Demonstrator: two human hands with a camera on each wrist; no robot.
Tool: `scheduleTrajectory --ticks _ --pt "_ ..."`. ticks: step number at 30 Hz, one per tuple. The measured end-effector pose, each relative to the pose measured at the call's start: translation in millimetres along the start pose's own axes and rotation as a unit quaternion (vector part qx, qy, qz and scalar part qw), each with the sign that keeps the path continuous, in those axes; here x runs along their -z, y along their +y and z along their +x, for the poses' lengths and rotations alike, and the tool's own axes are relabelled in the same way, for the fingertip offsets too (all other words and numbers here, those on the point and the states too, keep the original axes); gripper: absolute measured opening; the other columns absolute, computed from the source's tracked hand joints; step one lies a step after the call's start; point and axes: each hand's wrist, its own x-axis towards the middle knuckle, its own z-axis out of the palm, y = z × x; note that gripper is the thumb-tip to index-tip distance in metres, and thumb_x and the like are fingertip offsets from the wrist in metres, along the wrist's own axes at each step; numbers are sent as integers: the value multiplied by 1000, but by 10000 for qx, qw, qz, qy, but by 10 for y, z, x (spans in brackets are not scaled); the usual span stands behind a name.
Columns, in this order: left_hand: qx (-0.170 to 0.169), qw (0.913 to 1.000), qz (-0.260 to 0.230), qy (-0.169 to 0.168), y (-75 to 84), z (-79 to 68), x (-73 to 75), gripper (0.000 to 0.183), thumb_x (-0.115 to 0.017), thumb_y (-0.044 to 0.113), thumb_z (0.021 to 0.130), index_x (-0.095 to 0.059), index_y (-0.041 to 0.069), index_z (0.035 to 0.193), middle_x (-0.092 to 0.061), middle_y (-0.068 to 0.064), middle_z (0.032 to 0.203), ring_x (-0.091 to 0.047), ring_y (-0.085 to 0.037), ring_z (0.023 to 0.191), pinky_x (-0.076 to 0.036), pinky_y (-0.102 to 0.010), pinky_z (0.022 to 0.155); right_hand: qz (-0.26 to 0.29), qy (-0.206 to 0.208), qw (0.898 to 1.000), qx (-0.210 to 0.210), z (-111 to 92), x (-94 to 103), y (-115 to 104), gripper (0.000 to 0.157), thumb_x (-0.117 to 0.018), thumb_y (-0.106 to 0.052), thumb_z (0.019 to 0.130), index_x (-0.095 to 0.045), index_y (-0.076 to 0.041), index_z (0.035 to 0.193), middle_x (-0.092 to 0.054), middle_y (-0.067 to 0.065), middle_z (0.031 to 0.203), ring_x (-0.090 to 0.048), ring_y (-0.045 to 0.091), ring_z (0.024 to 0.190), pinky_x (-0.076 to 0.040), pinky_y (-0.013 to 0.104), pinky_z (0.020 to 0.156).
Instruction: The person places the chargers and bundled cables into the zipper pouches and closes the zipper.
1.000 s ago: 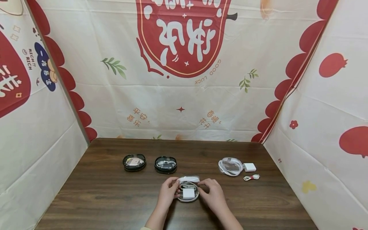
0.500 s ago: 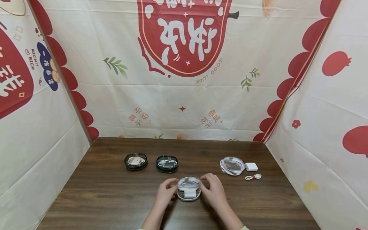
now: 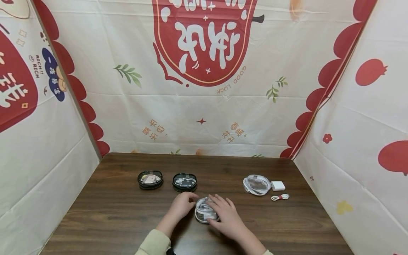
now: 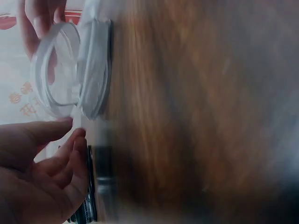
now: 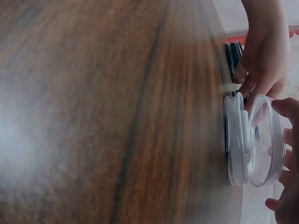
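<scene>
In the head view, a small clear zip case (image 3: 201, 211) with white trim sits on the brown table, with a white charger (image 3: 208, 215) and cable showing through it. Its clear lid (image 5: 275, 154) tilts up from the base in the right wrist view. My right hand (image 3: 227, 217) holds the lid, thumb on the near side and fingers behind it. My left hand (image 3: 183, 204) is at the case's left edge, thumb tip (image 4: 63, 125) close to the rim and fingers loosely bent, with a small gap between.
Two black-trimmed clear cases (image 3: 150, 180) (image 3: 185, 182) stand behind to the left. At the back right lie a coiled white cable (image 3: 247, 187), a white power adapter (image 3: 278, 186) and a short cable with a red tie (image 3: 280, 197). Printed cloth (image 3: 204, 106) encloses the table.
The clear lid has come down over the charger. My right hand has moved from the case's right side to over it, and my left hand has drawn slightly away toward the back left.
</scene>
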Motion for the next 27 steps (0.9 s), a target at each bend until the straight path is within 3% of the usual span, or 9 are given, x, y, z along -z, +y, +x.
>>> scheduleTrajectory --ticks 5,9,15,21,27 --pt "-201 9971 85 -723 -60 115 12 18 -71 1 82 -75 7 98 -72 -1 94 -65 -18 91 -52 -37 80 -142 -515 9986 12 -16 -25 -5 61 -65 -45 90 -51 -15 141 -39 6 152 -29 32 141 -17 70 105" --pt "-241 9938 -115 -1079 -70 169 27 17 -71 -1 81 -76 6 96 -72 0 89 -63 -13 85 -51 -32 76 -85 -789 9968 -69 -36 -35 -17 65 -64 -49 90 -48 -18 144 -35 4 155 -25 32 143 -11 71 105" --pt "-380 9927 -1 -1143 -37 210 43 10 -72 0 80 -72 8 85 -65 4 77 -54 -8 71 -47 -28 68 -29 -872 9961 -130 -56 -41 -22 68 -64 -51 89 -46 -18 145 -35 4 154 -25 33 143 -10 72 105" --pt "-466 9906 651 -1111 -21 233 39 9 -74 8 82 -67 12 77 -58 10 72 -50 -7 69 -46 -28 68 -116 -847 9963 -98 -75 -88 -2 70 -63 -52 89 -44 -18 147 -33 5 155 -26 34 142 -12 72 104" --pt "-769 9802 1441 -1119 15 250 44 11 -75 11 80 -67 15 75 -59 10 71 -54 -8 68 -47 -27 67 -214 -845 9962 -56 -97 -132 11 72 -62 -55 88 -42 -20 148 -31 3 156 -27 35 142 -14 74 102"
